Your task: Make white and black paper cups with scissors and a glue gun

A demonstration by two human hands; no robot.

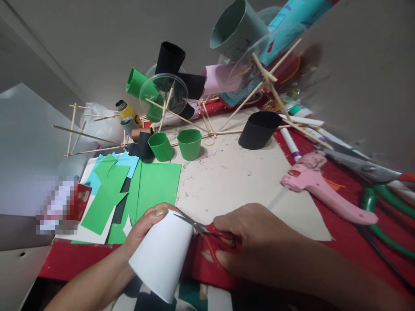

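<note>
A white paper cup (164, 255) is tilted over the table's front edge, gripped by my left hand (145, 226) with the thumb lying on its side. My right hand (246, 237) is closed around the red handles of small scissors (212, 235). Their blades are parted at the cup's upper edge; one lies across the white surface, and I cannot tell how deep any cut goes. Beyond my hands stand two green paper cups (189, 144) and a black paper cup (259, 130).
Green paper sheets (158, 185) and offcuts lie at left. A pink glue gun (324, 185) and large green-handled scissors (366, 166) lie at right. Stick frames (207, 125) with paper cups on clear discs (164, 96) stand at the back. A cream board (223, 185) covers the middle.
</note>
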